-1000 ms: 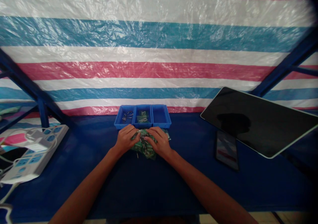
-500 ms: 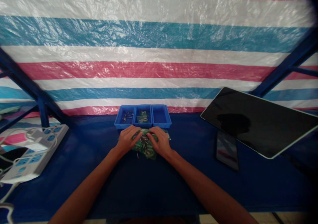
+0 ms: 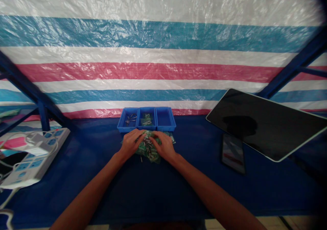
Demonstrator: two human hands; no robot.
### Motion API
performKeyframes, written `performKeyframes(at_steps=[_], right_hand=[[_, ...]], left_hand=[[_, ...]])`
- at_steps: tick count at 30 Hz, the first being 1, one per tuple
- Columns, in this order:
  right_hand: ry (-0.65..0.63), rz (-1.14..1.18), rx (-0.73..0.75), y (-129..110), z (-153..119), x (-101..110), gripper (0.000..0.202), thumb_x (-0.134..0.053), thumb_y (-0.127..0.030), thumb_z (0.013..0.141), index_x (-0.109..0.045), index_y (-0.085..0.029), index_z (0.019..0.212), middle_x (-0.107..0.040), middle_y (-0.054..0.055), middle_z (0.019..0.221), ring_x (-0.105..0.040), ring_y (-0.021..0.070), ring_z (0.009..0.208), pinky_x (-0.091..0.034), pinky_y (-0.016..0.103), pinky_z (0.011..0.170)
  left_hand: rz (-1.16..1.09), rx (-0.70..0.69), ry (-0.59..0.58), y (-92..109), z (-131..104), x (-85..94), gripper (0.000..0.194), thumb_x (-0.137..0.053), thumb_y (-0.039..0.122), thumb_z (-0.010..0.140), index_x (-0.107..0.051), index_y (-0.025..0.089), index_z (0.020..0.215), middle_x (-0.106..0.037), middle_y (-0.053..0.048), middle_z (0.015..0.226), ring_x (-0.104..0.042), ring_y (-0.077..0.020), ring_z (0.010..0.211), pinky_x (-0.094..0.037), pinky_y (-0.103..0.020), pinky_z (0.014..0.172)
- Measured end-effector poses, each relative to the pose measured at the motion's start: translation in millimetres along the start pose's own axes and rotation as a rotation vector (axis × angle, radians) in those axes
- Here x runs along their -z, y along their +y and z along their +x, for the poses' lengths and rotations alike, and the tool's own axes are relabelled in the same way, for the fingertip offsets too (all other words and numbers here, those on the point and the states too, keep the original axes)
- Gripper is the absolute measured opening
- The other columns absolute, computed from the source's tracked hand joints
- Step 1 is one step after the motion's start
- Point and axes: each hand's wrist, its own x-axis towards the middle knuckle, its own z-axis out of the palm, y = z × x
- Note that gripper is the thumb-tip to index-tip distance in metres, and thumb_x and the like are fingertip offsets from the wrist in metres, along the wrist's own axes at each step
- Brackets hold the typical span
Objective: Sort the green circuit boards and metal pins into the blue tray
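Note:
A heap of green plastic packets (image 3: pixel 152 155) with small metal pieces (image 3: pixel 147 145) on top lies on the blue table, between my hands. My left hand (image 3: pixel 131 143) curls over the heap's left side, thumb and fingers pinched on a green packet at the top. From the right, my right hand (image 3: pixel 165 144) grips the same top area with thumb and fingers. Just behind them stands a blue three-part tray (image 3: pixel 165 127): metal pieces lie in its left part, green packets in its middle part, and the right part holds nothing.
A white power strip (image 3: pixel 38 167) with cables lies at the left. On the right are a black phone (image 3: pixel 233 154) and a large dark panel (image 3: pixel 268 124). A striped sheet (image 3: pixel 163 54) hangs behind, between blue frame bars (image 3: pixel 43 114).
Both hands keep almost the same place over the heap. My right thumb has shifted slightly left, near the metal pieces.

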Motion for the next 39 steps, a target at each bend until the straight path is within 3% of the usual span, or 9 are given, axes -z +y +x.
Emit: performKeyframes(at_steps=[7,16,23,32,39], right_hand=[[0.019,0.022,0.005,2.1,-2.6,-1.9,0.020,-0.058,-0.031,0.087,-0.064,-0.018,0.101,-0.071,0.005,0.086,-0.068,0.0169,0.078,-0.055,0.029,0.075],[-0.025,-0.015,0.027,-5.4,-0.2,2.3,0.018,-0.050,-0.028,0.090,-0.061,-0.017,0.099,-0.069,0.007,0.087,-0.065,0.0177,0.081,-0.053,0.030,0.076],[-0.053,-0.060,0.012,-7.0,1.0,3.1,0.016,-0.047,-0.027,0.089,-0.059,-0.017,0.088,-0.064,0.006,0.079,-0.061,0.0175,0.072,-0.049,0.028,0.068],[-0.092,-0.001,-0.014,-1.1,-1.3,0.3,0.017,-0.047,-0.031,0.091,-0.058,-0.018,0.093,-0.062,0.005,0.080,-0.057,0.0168,0.074,-0.046,0.029,0.071],[-0.100,-0.016,0.003,-4.3,1.4,2.9,0.022,-0.045,-0.031,0.092,-0.051,-0.019,0.075,-0.052,0.002,0.070,-0.049,0.0148,0.068,-0.040,0.027,0.064]], left_hand=[[-0.020,0.000,-0.028,5.7,2.2,2.2,0.025,-0.050,0.022,0.092,-0.061,0.017,0.115,-0.072,-0.007,0.099,-0.068,-0.0159,0.087,-0.055,-0.030,0.084],[0.012,-0.017,-0.022,3.7,-4.0,1.7,0.028,-0.051,0.022,0.092,-0.059,0.017,0.118,-0.071,-0.008,0.103,-0.068,-0.0175,0.092,-0.055,-0.032,0.086],[-0.024,-0.026,-0.006,7.0,-0.9,3.8,0.025,-0.055,0.021,0.089,-0.060,0.016,0.113,-0.071,-0.007,0.097,-0.067,-0.0157,0.083,-0.055,-0.030,0.080],[-0.005,-0.073,0.046,7.7,0.5,3.3,0.016,-0.055,0.013,0.088,-0.064,0.015,0.100,-0.072,-0.006,0.090,-0.067,-0.0144,0.079,-0.053,-0.027,0.078],[-0.025,-0.086,0.086,8.2,1.0,3.8,0.018,-0.054,0.014,0.088,-0.065,0.016,0.103,-0.072,-0.007,0.091,-0.068,-0.0148,0.080,-0.054,-0.027,0.078]])
